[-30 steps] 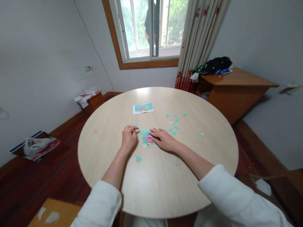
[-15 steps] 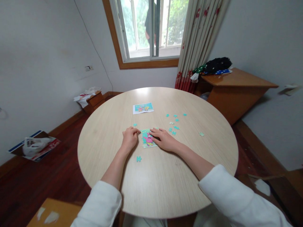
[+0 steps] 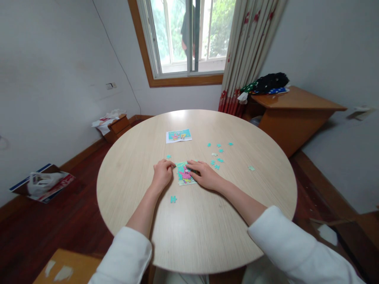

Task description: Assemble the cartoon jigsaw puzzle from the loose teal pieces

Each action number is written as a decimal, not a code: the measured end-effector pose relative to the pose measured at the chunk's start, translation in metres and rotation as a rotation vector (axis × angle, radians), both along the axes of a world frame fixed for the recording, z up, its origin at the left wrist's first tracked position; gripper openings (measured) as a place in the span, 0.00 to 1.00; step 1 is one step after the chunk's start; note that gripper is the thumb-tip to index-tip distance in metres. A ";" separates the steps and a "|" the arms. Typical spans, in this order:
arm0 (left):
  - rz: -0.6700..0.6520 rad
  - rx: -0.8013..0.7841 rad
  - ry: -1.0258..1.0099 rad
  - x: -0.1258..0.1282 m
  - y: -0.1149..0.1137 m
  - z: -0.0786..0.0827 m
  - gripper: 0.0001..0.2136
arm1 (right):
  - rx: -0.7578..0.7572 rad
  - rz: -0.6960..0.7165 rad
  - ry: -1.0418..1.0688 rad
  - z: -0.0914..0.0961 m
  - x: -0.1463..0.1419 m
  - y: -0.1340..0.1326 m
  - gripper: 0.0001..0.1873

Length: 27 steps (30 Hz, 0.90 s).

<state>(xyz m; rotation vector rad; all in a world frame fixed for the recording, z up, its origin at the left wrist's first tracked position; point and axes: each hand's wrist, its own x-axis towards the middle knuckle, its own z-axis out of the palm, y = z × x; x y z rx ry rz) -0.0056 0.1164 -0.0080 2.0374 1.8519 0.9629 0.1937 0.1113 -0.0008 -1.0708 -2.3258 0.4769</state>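
Observation:
A partly joined jigsaw puzzle with a pink cartoon starfish on teal lies flat on the round table. At its upper left corner, my left hand has its fingers curled in and pressed together; whatever they pinch is too small or hidden. My right hand rests with fingers stretched over the puzzle's right part, covering some of it. A loose teal puzzle piece lies below the puzzle, and another teal piece sits just above my left hand.
Several loose teal pieces are scattered beyond my right hand, with a pale green piece farther right. A picture sheet of the cartoon lies at the back. A wooden desk with cloths stands behind right, near the curtain.
Almost nothing differs. Both hands stay at the puzzle in the same places, and the view has shifted very slightly.

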 end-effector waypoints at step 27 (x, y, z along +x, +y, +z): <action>0.277 0.296 -0.619 0.001 -0.005 0.021 0.03 | 0.113 -0.441 0.418 0.013 0.034 0.025 0.11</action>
